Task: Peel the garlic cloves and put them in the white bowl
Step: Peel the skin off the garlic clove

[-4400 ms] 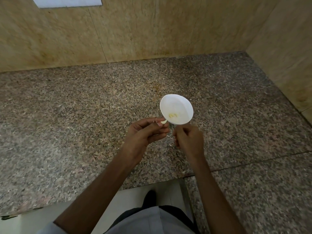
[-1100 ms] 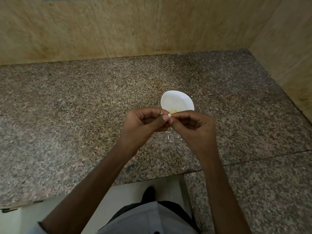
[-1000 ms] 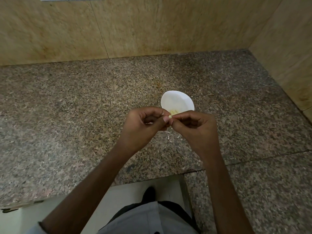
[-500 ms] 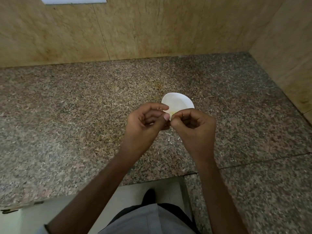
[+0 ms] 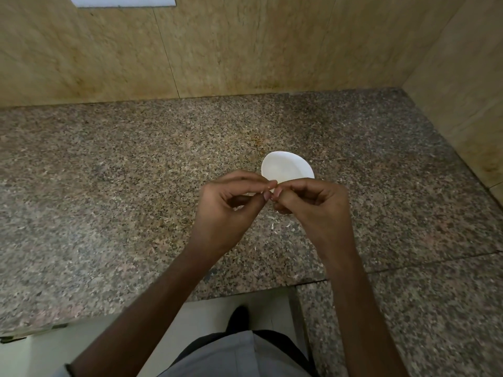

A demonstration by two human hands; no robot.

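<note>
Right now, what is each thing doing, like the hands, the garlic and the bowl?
left hand, fingers curled, pinching the garlic clove.
right hand, fingers curled, pinching the same clove.
garlic clove, held between both hands' fingertips, mostly hidden.
white bowl, upright on the counter, near edge hidden behind the hands.
peel scraps, lying loose on the counter.

dim warm light, soft shadows, wide-angle bowing

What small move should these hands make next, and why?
Probably the left hand and right hand, both pinching the garlic clove in front of the white bowl, should pull slightly apart to strip more skin: skin flakes on the counter suggest peeling is under way.
</note>
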